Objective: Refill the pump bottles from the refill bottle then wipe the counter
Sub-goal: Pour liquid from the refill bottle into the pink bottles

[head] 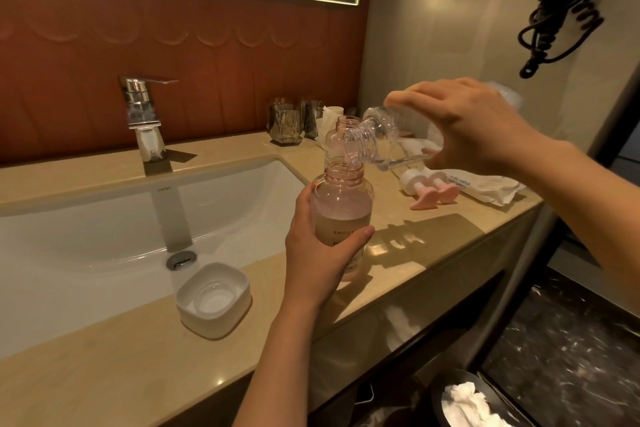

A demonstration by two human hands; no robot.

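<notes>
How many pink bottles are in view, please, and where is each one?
2. The near pink bottle stands on the counter, held by the left hand. The far pink bottle stands right behind it, partly hidden by the clear bottle in the right hand.

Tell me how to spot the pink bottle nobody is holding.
Start at the sink and go right along the beige counter. The rear pump bottle stands beside the glass tumblers, capless and pink. Unlike the front pump bottle, no hand holds it.
</notes>
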